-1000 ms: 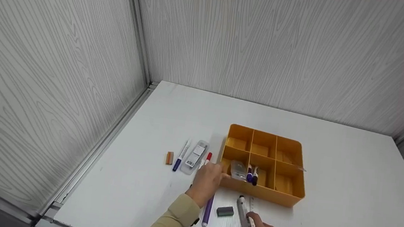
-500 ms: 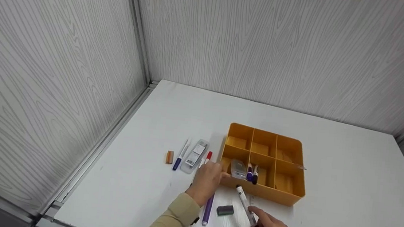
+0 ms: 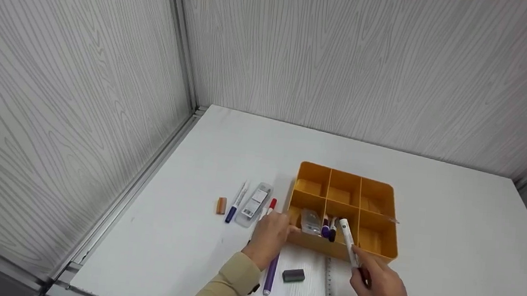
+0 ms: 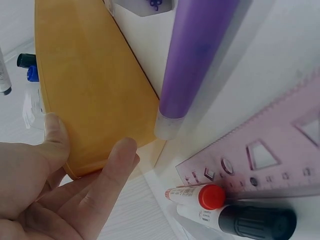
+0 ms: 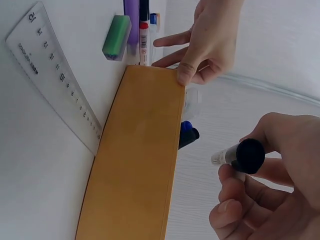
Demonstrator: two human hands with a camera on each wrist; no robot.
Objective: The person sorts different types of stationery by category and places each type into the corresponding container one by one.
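At its front left corner, the orange six-compartment box point(image 3: 315, 242) is gripped by my left hand point(image 3: 267, 241), thumb at the rim and fingers along the outside. My right hand point(image 3: 384, 290) holds a white marker point(image 3: 347, 236) with a black cap point(image 5: 250, 156). The marker is tilted, its far end over the front middle compartment in the head view. That compartment has two dark-capped markers point(image 3: 329, 227) leaning in it. A clear plastic case point(image 3: 310, 221) lies in the front left compartment.
Before the box lie a clear ruler point(image 3: 329, 287), a green-and-dark block point(image 3: 294, 275) and a purple marker point(image 3: 271, 275). To its left are a clear case point(image 3: 254, 204), a blue-capped marker point(image 3: 235, 207), an orange block point(image 3: 221, 206), a red-capped marker point(image 3: 272, 203) and a pink ruler point(image 4: 285, 145).
My right hand has lifted the white marker off the table and carried it up and right to the box's front edge. The left hand and the box have stayed in place.
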